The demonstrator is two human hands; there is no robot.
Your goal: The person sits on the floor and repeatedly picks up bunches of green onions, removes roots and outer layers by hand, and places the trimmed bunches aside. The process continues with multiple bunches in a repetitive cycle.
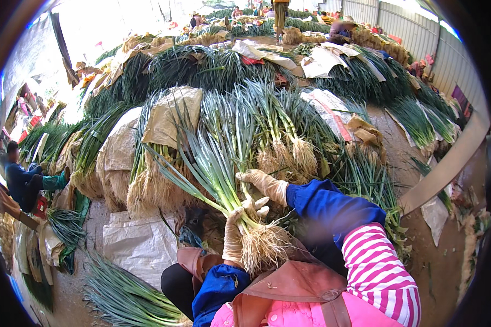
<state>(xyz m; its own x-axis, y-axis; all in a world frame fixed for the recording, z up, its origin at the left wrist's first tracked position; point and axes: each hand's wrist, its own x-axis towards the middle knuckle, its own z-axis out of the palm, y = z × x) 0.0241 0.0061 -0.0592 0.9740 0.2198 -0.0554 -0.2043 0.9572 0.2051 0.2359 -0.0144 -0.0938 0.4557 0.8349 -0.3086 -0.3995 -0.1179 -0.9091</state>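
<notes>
My left hand [234,237], in a pale work glove, grips a bunch of green onions [225,186] low on the white stems. The bunch's tangled roots [266,247] hang over my lap, and its leaves fan out up and to the left. Above it, my gloved right hand [266,186] reaches in from the right, its fingers closed around a single green onion stalk [244,163]. That stalk's lower end runs down toward the bunch. Just beyond my right hand lie loose green onions with bushy roots [305,155], on the heap.
A brown apron [290,282] covers my lap. Sacking [174,116] lies over bundled onions ahead. At lower left are a white sack [139,245] and a pile of green onions [131,290]. A seated person [20,175] is at far left; another person [280,16] stands at the back.
</notes>
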